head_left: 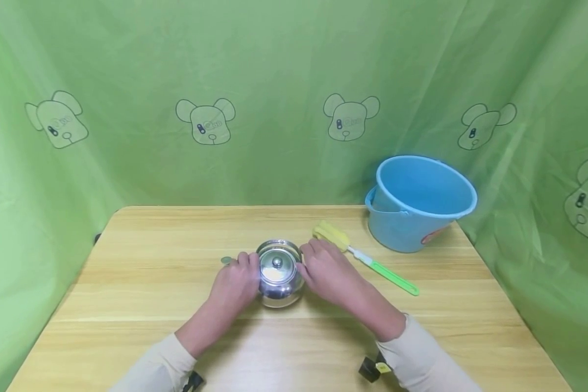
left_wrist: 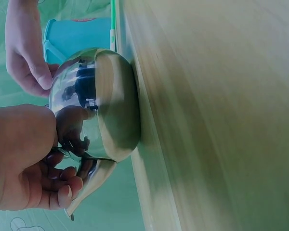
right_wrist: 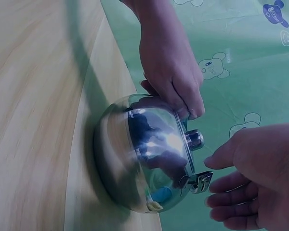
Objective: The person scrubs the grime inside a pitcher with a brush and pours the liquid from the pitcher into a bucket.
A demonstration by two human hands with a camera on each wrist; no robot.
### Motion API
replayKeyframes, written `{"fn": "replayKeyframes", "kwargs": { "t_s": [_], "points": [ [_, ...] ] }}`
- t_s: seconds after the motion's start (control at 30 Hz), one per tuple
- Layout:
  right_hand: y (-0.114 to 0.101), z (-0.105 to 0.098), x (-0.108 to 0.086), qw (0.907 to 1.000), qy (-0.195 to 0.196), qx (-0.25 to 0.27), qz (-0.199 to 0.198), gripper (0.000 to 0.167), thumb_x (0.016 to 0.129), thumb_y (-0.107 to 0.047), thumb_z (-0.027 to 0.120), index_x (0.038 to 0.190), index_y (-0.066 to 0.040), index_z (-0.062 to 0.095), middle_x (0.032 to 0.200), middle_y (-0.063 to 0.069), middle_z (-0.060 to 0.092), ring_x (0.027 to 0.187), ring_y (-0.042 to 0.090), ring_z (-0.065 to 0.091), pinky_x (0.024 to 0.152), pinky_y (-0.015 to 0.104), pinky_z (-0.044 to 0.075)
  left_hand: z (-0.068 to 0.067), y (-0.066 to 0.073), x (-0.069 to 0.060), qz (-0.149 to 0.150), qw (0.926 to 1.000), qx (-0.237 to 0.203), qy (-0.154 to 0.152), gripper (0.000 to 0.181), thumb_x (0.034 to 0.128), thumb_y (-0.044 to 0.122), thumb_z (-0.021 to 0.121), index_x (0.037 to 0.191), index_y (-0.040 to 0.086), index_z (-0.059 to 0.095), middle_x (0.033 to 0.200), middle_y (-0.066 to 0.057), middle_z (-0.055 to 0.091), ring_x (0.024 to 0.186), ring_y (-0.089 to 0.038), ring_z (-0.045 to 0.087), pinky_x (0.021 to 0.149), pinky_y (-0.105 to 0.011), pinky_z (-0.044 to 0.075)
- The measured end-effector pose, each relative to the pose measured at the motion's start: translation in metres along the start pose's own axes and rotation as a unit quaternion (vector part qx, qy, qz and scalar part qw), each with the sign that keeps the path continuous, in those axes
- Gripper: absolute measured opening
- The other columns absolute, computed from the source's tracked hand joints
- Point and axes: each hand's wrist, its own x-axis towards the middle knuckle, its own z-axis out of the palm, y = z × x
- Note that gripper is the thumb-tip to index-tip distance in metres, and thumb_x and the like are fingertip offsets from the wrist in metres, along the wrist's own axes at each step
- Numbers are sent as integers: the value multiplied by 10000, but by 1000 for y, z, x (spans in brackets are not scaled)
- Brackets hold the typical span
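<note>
The left hand (head_left: 236,280) grips a metal teapot (head_left: 278,288) near its spout (left_wrist: 100,174). The teapot stands on the surface (head_left: 152,277) between this and the right hand (head_left: 329,271), whose fingers are loosely parted.

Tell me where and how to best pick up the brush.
Probably by the middle of its green handle, from above on the near right. The brush lies flat, and that slim handle slants toward the person's right, apart from the bucket and kettle, whereas the yellow head lies close by the right hand.
</note>
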Motion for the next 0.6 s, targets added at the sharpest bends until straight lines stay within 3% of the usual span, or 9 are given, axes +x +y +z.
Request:
{"fn": "replayKeyframes", "kwargs": {
  "t_s": [0.3, 0.47, 0.6],
  "points": [
    [-8, -2, 5, 9999, 45, 137, -61, 379, 1004, -301, 659, 1244, -7, 664, 1103, 115, 683, 1085, 274, 635, 1080, 460, 533, 0, 0, 1, -15, 10000, 26, -23, 188, 975, 155, 630, 882, -5, 598, 676, -72, 563, 487, -135, 506, 383, -187, 453],
    [-14, -4, 9, 9995, -19, 310, -87, 427, 1004, -300, 661, 1307, 1, 642, 1168, 135, 687, 1127, 282, 632, 1093, 461, 530, 0, 0, 0, -8, 10000, 27, -28, 187, 979, 155, 624, 881, -2, 597, 676, -71, 564, 487, -135, 506, 380, -190, 451],
    [-18, -2, 12, 9993, 39, 261, -247, 397, 999, -290, 669, 1272, -3, 659, 1141, 123, 691, 1093, 265, 635, 1057, 436, 550, 1, 0, 0, -15, 10000, 56, 16, 185, 975, 157, 623, 872, 5, 594, 673, -69, 564, 483, -133, 502, 378, -190, 447]
  ]
}}
